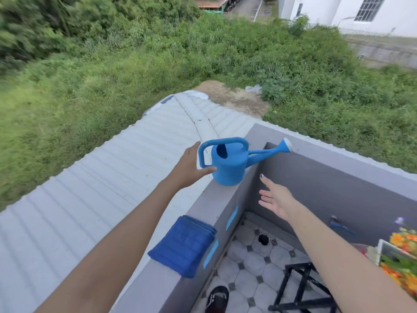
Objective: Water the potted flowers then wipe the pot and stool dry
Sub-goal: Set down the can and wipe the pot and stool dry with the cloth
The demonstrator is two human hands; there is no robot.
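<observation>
A blue watering can (230, 164) stands upright on the grey balcony ledge (216, 197), its spout pointing right. My left hand (191, 166) is spread open right beside the can's handle, its thumb near the can's base. My right hand (276, 199) hovers open, palm up, below and to the right of the can, holding nothing. A folded blue cloth (184, 248) lies on the ledge nearer to me. Orange and purple potted flowers (404, 256) in a white pot (383, 249) show at the right edge, above a black stool frame (300, 288).
Beyond the ledge, a white corrugated roof (101, 188) slopes away, with tall grass past it. The balcony floor (250, 267) is tiled, with a round drain hole (263, 239). A tap (334, 219) sticks out of the grey wall. A dark sandal (217, 299) shows at the bottom.
</observation>
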